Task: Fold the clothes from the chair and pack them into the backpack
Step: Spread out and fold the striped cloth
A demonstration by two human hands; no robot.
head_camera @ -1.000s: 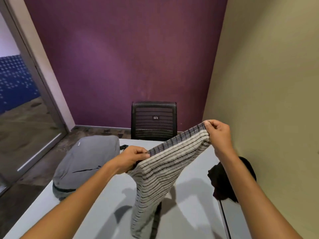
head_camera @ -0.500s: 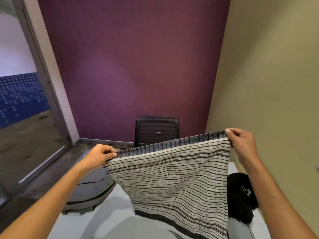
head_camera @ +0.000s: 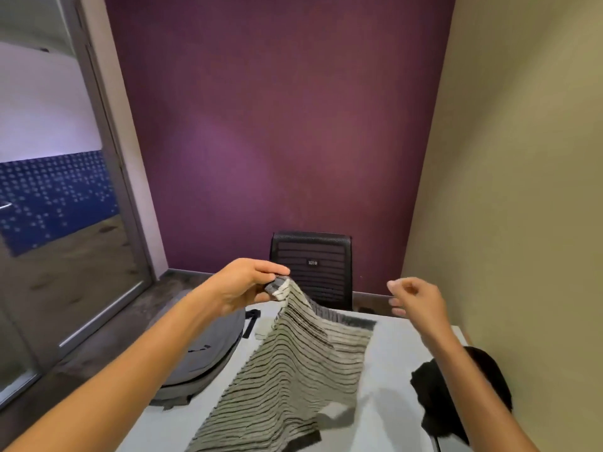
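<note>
Above the white table [head_camera: 408,360], pinching one top corner of the striped garment [head_camera: 303,363] between thumb and curled fingers of the left hand [head_camera: 243,285], keeping that corner lifted just in front of the black mesh chair [head_camera: 313,269]. Hovering off to the right with nothing in its grasp now, the right hand [head_camera: 416,300], fingers loosely bent and spread, having let go of the far corner held taut half a second ago. Sagging as a result, no longer stretched wide in the air: draping down from the raised corner, with the dark-banded edge and most of the cloth already settling onto the tabletop. Probably laying it flat for folding, so folding proper not yet begun and packing still ahead. Running its long axis from the pinched corner down toward the near table edge, slanting slightly leftward, stripes lying across that line. Lying just to the left, partly under the left forearm, the grey backpack [head_camera: 202,360], looking closed. Sitting well to the right, behind the right forearm, a dark crumpled garment [head_camera: 434,399], seemingly waiting its turn.
</note>
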